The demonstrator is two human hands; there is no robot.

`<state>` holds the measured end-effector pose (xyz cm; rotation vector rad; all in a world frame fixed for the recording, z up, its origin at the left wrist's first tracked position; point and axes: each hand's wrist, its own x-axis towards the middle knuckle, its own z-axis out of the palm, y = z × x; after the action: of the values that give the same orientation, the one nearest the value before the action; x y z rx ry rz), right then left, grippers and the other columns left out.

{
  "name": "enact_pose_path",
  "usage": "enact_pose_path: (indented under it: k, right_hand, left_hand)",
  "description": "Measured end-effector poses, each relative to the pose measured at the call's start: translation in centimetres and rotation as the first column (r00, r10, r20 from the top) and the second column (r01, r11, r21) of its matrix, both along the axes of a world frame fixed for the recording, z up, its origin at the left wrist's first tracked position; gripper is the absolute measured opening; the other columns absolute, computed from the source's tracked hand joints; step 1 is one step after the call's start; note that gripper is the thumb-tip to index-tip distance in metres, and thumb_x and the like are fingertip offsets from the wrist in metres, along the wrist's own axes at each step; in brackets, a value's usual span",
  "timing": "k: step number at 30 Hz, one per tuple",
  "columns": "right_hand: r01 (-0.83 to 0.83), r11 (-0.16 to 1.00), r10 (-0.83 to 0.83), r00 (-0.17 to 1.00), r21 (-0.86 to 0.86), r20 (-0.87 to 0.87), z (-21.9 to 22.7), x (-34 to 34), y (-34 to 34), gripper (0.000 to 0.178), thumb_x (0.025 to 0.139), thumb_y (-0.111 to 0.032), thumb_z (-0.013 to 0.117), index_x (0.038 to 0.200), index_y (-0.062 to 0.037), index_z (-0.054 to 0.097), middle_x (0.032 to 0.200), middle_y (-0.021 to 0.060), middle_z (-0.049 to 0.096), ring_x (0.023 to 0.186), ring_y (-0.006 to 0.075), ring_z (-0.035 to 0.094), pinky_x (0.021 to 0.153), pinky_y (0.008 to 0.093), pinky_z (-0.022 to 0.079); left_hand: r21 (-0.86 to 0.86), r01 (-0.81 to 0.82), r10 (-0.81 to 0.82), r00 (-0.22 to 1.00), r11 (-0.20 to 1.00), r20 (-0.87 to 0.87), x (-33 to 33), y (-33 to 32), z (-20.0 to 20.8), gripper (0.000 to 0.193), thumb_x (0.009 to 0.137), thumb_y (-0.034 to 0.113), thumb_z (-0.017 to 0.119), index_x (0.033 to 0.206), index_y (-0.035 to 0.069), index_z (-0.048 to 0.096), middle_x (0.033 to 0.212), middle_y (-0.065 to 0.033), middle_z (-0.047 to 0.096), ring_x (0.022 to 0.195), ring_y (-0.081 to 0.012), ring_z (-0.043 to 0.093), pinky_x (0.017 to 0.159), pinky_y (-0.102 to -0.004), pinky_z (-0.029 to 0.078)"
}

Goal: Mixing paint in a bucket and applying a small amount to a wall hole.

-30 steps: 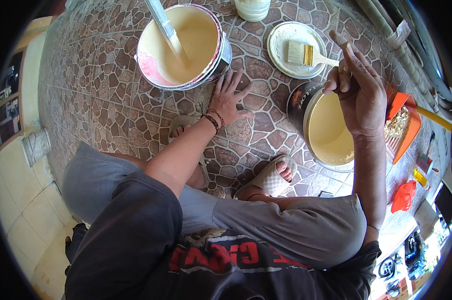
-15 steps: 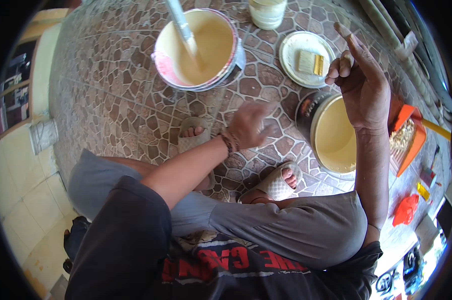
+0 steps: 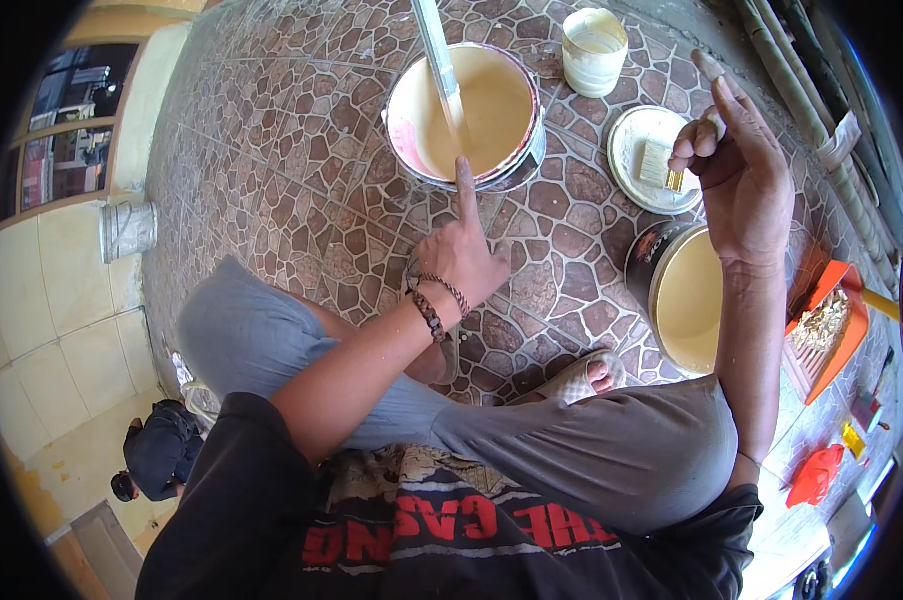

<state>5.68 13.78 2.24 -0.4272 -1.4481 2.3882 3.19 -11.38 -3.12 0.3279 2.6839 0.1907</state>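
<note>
My left hand [image 3: 461,255], with braided bracelets at its wrist, points its index finger toward the near rim of a large bucket [image 3: 403,160] of cream paint. Its other fingers are curled and nothing is in them. A paint-smeared stirring stick [image 3: 436,50] leans in that bucket. My right hand [image 3: 749,185] is raised above a dark bucket [image 3: 643,260] of cream paint, index finger stretched upward, other fingers bent, nothing seen in it. Beside its fingers lies a white lid [image 3: 626,150] with a flat brush [image 3: 656,163] on it, partly hidden by the hand.
A pale plastic tub [image 3: 593,70] stands beyond the lid. At the right are an orange dustpan [image 3: 831,350] holding pale scraps, a red plastic bag [image 3: 816,475] and long pipes [image 3: 801,80]. A whitish pail [image 3: 129,232] stands by the left wall. Another person [image 3: 161,450] is at the lower left.
My left hand has gone from a blurred motion to a pointing finger near the large bucket. The right hand keeps its pose. The view has shifted, so the buckets appear lower and farther right.
</note>
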Motion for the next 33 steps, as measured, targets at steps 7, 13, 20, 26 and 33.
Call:
enact_pose_path:
  k: [7,13,20,26,33]
  right_hand:
    - [0.048,0.999,-0.048,0.999,-0.001,0.005,1.0,-0.5,0.5,0.037,0.089,-0.017,0.053,0.119,0.0039,0.052,0.069,0.0073,0.055,0.062,0.0164,0.059,0.058,0.0278,0.051]
    - [-0.105,0.88,-0.042,0.955,0.464,0.295,-2.4,-3.1,3.5,0.047,0.082,-0.02,0.065,0.119,0.0043,0.052,0.087,0.0118,0.062,0.072,0.0174,0.063,0.062,0.0292,0.053]
    - [-0.718,-0.035,-0.135,0.693,0.695,0.709,-8.6,-7.9,9.7,0.054,0.073,-0.027,0.071,0.119,-0.0037,0.055,0.11,0.0212,0.06,0.104,0.0353,0.057,0.09,0.0393,0.045]
    - [-0.59,0.393,-0.29,0.649,0.705,0.704,-11.4,-9.7,9.4,0.045,0.076,-0.034,0.069,0.109,-0.0047,0.064,0.095,0.016,0.066,0.09,0.0236,0.062,0.074,0.0336,0.049]
    - [-0.199,0.733,-0.292,0.771,0.65,0.566,-14.6,-11.5,2.9,0.07,0.072,-0.023,0.073,0.126,0.0084,0.043,0.104,0.0207,0.061,0.098,0.0265,0.059,0.075,0.0383,0.051]
  left_hand:
    - [-0.078,0.15,-0.137,0.979,0.986,0.151,2.1,-0.7,0.6,0.097,0.075,0.028,0.064,0.142,-0.001,0.002,0.071,-0.0244,0.062,0.069,-0.0395,0.063,0.066,-0.0454,0.051]
    - [0.029,0.537,-0.537,0.843,0.843,0.011,-3.7,-0.9,8.6,0.057,0.069,0.027,0.069,0.12,0.004,0.054,0.077,-0.0186,0.064,0.074,-0.0366,0.063,0.07,-0.0412,0.052]
    - [0.012,0.532,-0.489,0.787,0.847,-0.375,-23.2,2.1,12.9,0.014,0.064,0.012,0.074,0.064,0.001,0.066,0.061,-0.0121,0.063,0.056,-0.0208,0.06,0.058,-0.0326,0.048]
    - [0.336,0.3,-0.231,0.945,0.893,-0.232,-26.1,5.1,12.8,0.035,0.066,0.021,0.08,0.09,0.0,0.066,0.076,-0.0102,0.066,0.072,-0.0184,0.063,0.066,-0.0297,0.05]
    - [0.668,0.102,0.038,0.981,0.737,-0.192,-31.6,1.8,12.7,0.035,0.081,0.028,0.066,0.059,0.002,0.061,0.048,-0.0051,0.053,0.04,-0.0124,0.047,0.041,-0.0297,0.039]
